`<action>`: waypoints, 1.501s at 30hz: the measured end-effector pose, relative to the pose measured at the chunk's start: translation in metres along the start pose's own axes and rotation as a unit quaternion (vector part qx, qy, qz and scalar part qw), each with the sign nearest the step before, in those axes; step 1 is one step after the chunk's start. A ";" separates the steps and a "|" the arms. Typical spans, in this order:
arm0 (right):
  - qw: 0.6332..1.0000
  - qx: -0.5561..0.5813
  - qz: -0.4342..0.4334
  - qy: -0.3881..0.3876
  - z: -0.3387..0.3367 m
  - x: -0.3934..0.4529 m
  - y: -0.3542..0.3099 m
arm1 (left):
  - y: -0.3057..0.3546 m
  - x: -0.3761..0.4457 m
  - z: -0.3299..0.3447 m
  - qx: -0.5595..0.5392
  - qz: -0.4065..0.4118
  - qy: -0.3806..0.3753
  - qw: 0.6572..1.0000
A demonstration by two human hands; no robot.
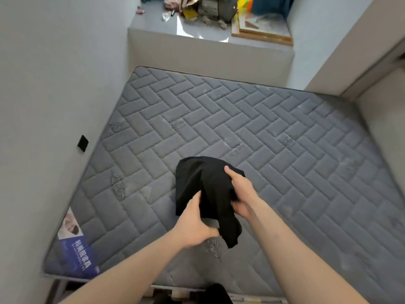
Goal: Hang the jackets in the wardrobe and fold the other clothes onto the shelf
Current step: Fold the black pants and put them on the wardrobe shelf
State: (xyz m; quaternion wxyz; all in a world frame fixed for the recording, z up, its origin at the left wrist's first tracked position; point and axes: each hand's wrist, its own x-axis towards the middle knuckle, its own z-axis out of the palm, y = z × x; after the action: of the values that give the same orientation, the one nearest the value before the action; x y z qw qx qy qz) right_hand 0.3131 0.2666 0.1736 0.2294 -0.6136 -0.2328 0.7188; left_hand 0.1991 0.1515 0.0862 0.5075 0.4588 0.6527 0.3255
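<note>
Above bare mattress (pixel 285 132), black garment (pixel 203 185) bunched mid-air between both hands, probably getting sorted out for folding. Left hand (pixel 195 224) grip curled around lower edge, thumb on top. Right hand (pixel 241 194) grip closed on upper side, spreading cloth. Tail hangs loose. Mattress likely serves as folding surface. Cluttered ledge (pixel 153 27) beyond; wardrobe, shelf not visible.

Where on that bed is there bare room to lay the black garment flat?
Nearly everywhere: the grey mattress is bare from the left wall to the right wall, apart from the black garment both hands hold. The raised ledge beyond is crowded with bags and clutter.
</note>
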 end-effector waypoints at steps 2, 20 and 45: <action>1.000 0.007 0.007 -0.009 -0.007 -0.028 0.012 | 0.009 -0.031 0.005 0.000 0.011 0.004 1.000; 0.967 0.219 -0.111 -0.070 -0.065 -0.136 -0.018 | 0.118 -0.061 0.007 0.131 0.090 0.175 0.972; 0.809 -0.245 -0.534 0.006 -0.054 -0.186 -0.071 | 0.293 -0.041 -0.111 0.337 0.289 -0.002 0.896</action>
State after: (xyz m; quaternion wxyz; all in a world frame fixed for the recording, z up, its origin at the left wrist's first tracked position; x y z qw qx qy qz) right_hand 0.3963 0.2107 0.3545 0.4205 -0.4329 -0.6908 0.3981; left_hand 0.1740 0.2254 0.3918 0.2077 0.7713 0.5609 0.2176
